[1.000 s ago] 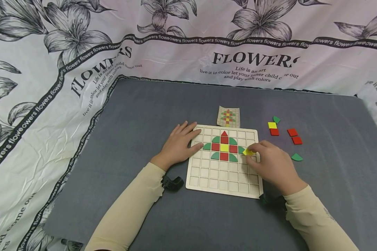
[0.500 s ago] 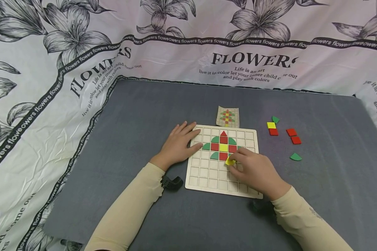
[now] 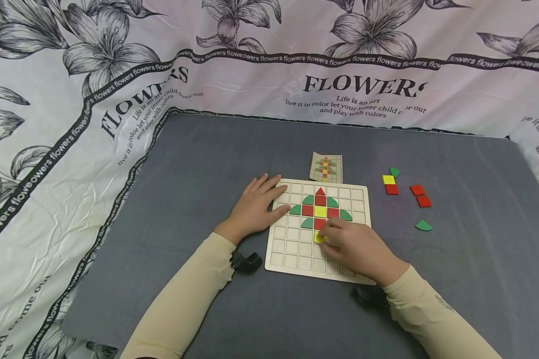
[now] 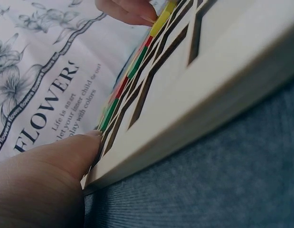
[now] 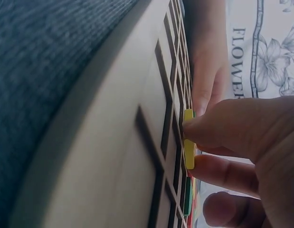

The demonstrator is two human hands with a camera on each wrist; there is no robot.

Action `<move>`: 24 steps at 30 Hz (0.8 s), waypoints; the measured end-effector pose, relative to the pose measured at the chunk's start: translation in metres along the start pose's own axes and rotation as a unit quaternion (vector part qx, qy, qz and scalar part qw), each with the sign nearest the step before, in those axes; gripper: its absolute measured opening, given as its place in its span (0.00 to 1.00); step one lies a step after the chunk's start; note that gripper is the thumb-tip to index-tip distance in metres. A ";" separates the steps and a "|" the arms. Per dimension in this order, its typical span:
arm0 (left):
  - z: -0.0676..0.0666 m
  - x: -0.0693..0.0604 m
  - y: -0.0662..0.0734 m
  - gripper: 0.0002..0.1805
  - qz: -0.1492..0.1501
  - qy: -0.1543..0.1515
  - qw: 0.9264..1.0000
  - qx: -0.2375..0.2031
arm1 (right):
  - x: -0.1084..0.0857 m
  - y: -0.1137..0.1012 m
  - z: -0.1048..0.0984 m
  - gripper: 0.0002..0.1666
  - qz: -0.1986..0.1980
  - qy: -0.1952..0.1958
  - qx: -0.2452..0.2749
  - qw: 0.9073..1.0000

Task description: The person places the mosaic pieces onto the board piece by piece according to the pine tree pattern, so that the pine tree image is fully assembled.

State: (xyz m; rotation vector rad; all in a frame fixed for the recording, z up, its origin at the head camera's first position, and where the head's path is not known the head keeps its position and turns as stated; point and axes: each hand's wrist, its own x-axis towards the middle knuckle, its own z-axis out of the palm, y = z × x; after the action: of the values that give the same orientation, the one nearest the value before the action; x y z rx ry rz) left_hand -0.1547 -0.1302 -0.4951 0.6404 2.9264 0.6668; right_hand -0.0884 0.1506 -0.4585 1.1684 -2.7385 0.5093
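Note:
A pale wooden grid board lies on the table, its upper cells filled with red, green and yellow pieces in a symmetrical pattern. My right hand pinches a yellow square tile between thumb and finger, just below the lowest red square. In the right wrist view the yellow tile stands slightly proud of the grid. My left hand rests on the board's left edge, fingers spread; its thumb lies over the rim in the left wrist view. The right hand hides some cells.
Behind the board lies a small pattern card. To the right are loose pieces: a yellow square, red squares, and green quarter-round pieces. A flower-printed cloth borders the grey table.
My right hand has moved left and toward the board's centre, carrying the yellow tile from the right edge to beneath the red column. The left hand stays in place.

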 end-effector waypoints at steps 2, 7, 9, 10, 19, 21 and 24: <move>0.000 0.000 0.000 0.37 0.001 0.001 1.000 -0.002 | 0.000 0.001 0.000 0.07 -0.002 0.002 -0.003 1.000; -0.001 0.000 0.000 0.36 0.005 0.003 1.000 -0.005 | 0.001 0.001 0.000 0.09 -0.001 -0.003 -0.004 1.000; -0.001 0.000 0.000 0.36 0.006 0.002 1.000 -0.005 | 0.001 0.001 -0.001 0.09 0.001 -0.006 -0.004 1.000; -0.001 0.000 0.001 0.36 0.006 0.002 1.000 -0.005 | 0.000 0.001 -0.001 0.09 0.002 -0.007 -0.003 1.000; -0.001 -0.001 0.001 0.36 0.004 0.003 1.000 -0.008 | -0.001 0.002 -0.002 0.10 0.009 -0.016 0.006 1.000; -0.001 -0.001 0.001 0.36 0.005 0.004 1.000 -0.008 | 0.000 0.003 -0.004 0.09 0.014 -0.019 0.008 1.000; -0.001 -0.001 0.001 0.36 0.006 0.003 1.000 -0.010 | 0.001 0.005 -0.007 0.07 0.022 -0.016 0.005 1.000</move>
State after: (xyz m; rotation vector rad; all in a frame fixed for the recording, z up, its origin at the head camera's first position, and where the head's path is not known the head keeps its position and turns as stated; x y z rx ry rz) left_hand -0.1535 -0.1305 -0.4935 0.6555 2.9203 0.7001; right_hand -0.0925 0.1558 -0.4530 1.1320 -2.7972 0.5152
